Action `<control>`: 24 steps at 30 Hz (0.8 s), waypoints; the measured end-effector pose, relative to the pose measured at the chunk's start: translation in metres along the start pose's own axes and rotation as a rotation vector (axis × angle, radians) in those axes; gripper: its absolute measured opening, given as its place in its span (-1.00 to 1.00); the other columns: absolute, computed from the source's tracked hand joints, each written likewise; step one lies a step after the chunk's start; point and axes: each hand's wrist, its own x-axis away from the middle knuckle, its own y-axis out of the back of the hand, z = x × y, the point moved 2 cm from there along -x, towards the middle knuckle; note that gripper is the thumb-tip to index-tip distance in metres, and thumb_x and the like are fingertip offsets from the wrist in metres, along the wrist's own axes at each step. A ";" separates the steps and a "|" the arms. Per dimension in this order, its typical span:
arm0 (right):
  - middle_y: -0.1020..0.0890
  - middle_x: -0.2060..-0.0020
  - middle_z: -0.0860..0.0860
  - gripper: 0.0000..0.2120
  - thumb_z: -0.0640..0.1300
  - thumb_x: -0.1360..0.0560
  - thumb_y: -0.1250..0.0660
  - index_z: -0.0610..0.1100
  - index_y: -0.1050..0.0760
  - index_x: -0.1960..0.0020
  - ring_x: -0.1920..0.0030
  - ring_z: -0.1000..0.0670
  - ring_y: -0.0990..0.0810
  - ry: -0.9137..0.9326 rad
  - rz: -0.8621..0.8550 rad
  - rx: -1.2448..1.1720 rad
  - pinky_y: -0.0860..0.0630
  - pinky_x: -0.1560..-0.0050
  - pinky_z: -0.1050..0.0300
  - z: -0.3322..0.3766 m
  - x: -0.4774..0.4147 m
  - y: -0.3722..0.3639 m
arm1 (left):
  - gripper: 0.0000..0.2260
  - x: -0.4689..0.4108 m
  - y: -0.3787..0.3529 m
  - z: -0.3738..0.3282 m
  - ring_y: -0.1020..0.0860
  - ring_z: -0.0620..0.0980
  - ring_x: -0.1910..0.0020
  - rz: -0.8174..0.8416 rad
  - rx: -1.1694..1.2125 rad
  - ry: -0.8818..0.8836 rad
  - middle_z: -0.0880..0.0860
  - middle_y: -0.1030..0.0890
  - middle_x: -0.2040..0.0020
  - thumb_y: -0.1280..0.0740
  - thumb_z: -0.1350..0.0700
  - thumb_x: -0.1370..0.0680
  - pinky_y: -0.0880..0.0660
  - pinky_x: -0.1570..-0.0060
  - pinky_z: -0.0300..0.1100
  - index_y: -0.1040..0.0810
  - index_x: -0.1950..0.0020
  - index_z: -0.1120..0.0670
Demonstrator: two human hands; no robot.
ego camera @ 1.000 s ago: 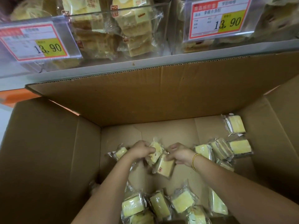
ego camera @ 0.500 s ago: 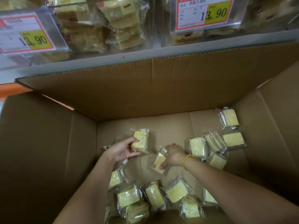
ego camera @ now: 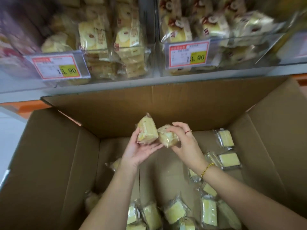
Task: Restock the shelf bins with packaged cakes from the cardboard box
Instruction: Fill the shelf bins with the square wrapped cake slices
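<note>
Below the shelf bins (ego camera: 240,38) stands the cardboard box (ego camera: 49,163). Over it my left hand (ego camera: 139,150) curls its fingers round a packaged cake (ego camera: 147,131). My right hand (ego camera: 186,143) pinches a second cake (ego camera: 167,137) that touches the first.

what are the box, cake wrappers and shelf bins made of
Box: matte brown cardboard, likely corrugated, creased flaps. Wrapper on the cake in the left hand: thin glossy clear film, crinkled, probably plastic. Shelf bins: rigid clear plastic, seemingly; cakes show through.
</note>
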 end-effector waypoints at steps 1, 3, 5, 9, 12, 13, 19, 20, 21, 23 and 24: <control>-0.33 -0.29 0.04 -0.53 -0.22 -0.34 -0.54 0.00 -0.52 -0.20 -0.23 0.21 -0.37 0.008 0.036 -0.014 -0.31 -0.30 0.40 0.009 0.001 0.011 | -0.02 0.006 -0.008 0.003 -0.48 0.41 -0.22 0.031 -0.012 -0.008 0.40 -0.45 -0.30 -0.69 0.13 -0.08 -0.50 -0.03 0.36 -0.36 -0.43 0.23; -0.29 -0.33 0.14 -0.54 0.04 -0.32 -0.54 0.14 -0.52 -0.19 -0.30 0.24 -0.34 -0.047 0.165 -0.067 -0.29 -0.32 0.38 0.030 0.004 0.038 | -0.07 0.020 -0.021 0.005 -0.53 0.38 -0.18 0.073 -0.045 -0.030 0.38 -0.48 -0.28 -0.70 0.13 -0.07 -0.52 0.01 0.35 -0.41 -0.38 0.21; -0.33 -0.29 0.22 -0.68 0.14 -0.38 -0.43 0.21 -0.56 -0.13 -0.29 0.32 -0.33 -0.120 0.219 -0.195 -0.30 -0.23 0.47 0.051 0.009 0.065 | -0.08 0.035 -0.038 0.003 -0.55 0.37 -0.14 0.102 -0.101 -0.047 0.38 -0.51 -0.25 -0.70 0.14 -0.04 -0.54 0.09 0.33 -0.45 -0.35 0.21; -0.48 -0.22 0.11 -0.78 -0.18 -0.50 -0.39 0.09 -0.56 -0.08 -0.20 0.22 -0.51 -0.178 0.043 -0.416 -0.44 -0.16 0.33 0.081 0.014 0.096 | -0.12 0.070 -0.080 0.000 -0.63 0.32 -0.01 0.159 -0.244 -0.114 0.34 -0.60 -0.13 -0.71 0.20 0.04 -0.57 0.23 0.29 -0.50 -0.24 0.20; -0.56 -0.18 0.01 -0.58 -0.19 -0.45 -0.46 -0.05 -0.44 -0.26 -0.11 0.10 -0.60 -0.371 0.040 -0.641 -0.57 -0.07 0.19 0.101 0.014 0.106 | -0.21 0.095 -0.107 -0.005 -0.65 0.27 0.00 0.213 -0.341 -0.173 0.30 -0.63 -0.10 -0.71 0.19 0.06 -0.58 0.21 0.28 -0.58 -0.15 0.21; -0.61 -0.15 -0.06 -0.57 -0.18 -0.44 -0.45 -0.13 -0.44 -0.27 -0.10 0.03 -0.62 -0.429 0.077 -0.725 -0.58 -0.09 0.13 0.107 0.016 0.108 | -0.26 0.103 -0.115 -0.007 -0.65 0.24 -0.01 0.233 -0.381 -0.184 0.27 -0.63 -0.09 -0.71 0.18 0.05 -0.58 0.16 0.28 -0.63 -0.10 0.22; -0.68 -0.06 -0.13 -0.51 -0.10 -0.32 -0.47 -0.26 -0.53 -0.20 -0.04 -0.07 -0.63 -0.538 0.225 -1.025 -0.60 -0.03 0.13 0.138 0.034 0.121 | -0.41 0.152 -0.165 -0.016 -0.65 0.13 -0.04 0.274 -0.664 -0.208 0.20 -0.65 -0.09 -0.71 0.13 -0.01 -0.62 0.13 0.08 -0.71 -0.01 0.16; -0.68 -0.06 -0.14 -0.49 -0.12 -0.31 -0.48 -0.26 -0.52 -0.22 -0.07 -0.07 -0.64 -0.530 0.214 -1.049 -0.60 -0.05 0.13 0.142 0.035 0.124 | -0.43 0.160 -0.174 -0.019 -0.64 0.13 -0.07 0.274 -0.702 -0.215 0.20 -0.64 -0.12 -0.70 0.12 -0.05 -0.61 0.09 0.10 -0.71 -0.02 0.15; -0.67 -0.06 -0.14 -0.48 -0.15 -0.30 -0.48 -0.27 -0.50 -0.23 -0.08 -0.08 -0.65 -0.516 0.210 -1.069 -0.61 -0.03 0.14 0.147 0.036 0.127 | -0.44 0.168 -0.182 -0.024 -0.63 0.14 -0.10 0.267 -0.740 -0.219 0.20 -0.63 -0.15 -0.68 0.11 -0.10 -0.60 0.04 0.13 -0.69 -0.07 0.14; -0.67 -0.06 -0.18 -0.48 -0.22 -0.30 -0.47 -0.31 -0.49 -0.23 -0.05 -0.08 -0.67 -0.485 0.198 -1.136 -0.62 0.04 0.19 0.156 0.037 0.132 | -0.50 0.182 -0.196 -0.034 -0.62 0.14 -0.12 0.210 -0.837 -0.240 0.19 -0.62 -0.16 -0.59 0.07 -0.29 -0.57 -0.06 0.16 -0.61 -0.19 0.15; -0.67 -0.05 -0.20 -0.49 -0.25 -0.30 -0.46 -0.32 -0.48 -0.22 -0.02 -0.09 -0.68 -0.481 0.185 -1.172 -0.63 0.06 0.18 0.160 0.037 0.134 | -0.56 0.189 -0.202 -0.039 -0.63 0.12 -0.10 0.160 -0.877 -0.256 0.18 -0.64 -0.13 -0.50 0.07 -0.36 -0.56 -0.08 0.15 -0.57 -0.20 0.15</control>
